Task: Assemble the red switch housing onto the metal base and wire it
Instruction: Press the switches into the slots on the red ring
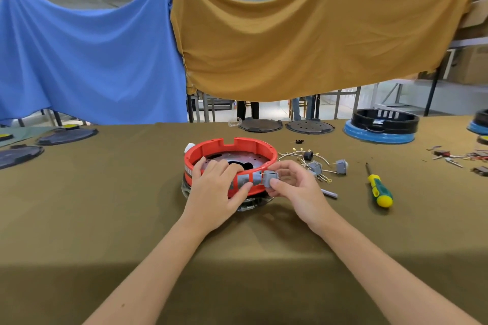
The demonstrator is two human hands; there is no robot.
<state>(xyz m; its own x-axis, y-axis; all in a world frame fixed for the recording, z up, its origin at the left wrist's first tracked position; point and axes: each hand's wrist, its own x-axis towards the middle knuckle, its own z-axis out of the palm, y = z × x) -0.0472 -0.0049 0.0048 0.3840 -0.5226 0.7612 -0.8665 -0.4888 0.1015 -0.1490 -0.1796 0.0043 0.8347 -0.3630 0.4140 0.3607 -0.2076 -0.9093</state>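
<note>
Housing (232, 149) on table (105, 192); loose switches (327, 166) right of it; screwdriver (379, 187) farther right.

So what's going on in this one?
A person is fitting a grey switch into the near wall of a red ring housing on the table. The left hand grips the housing's rim; the right hand pinches the switch at the rim. More switches with wires and a screwdriver lie to the right, untouched.

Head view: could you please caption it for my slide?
Left hand steadies red housing; right hand pinches grey switch at its rim.
</note>
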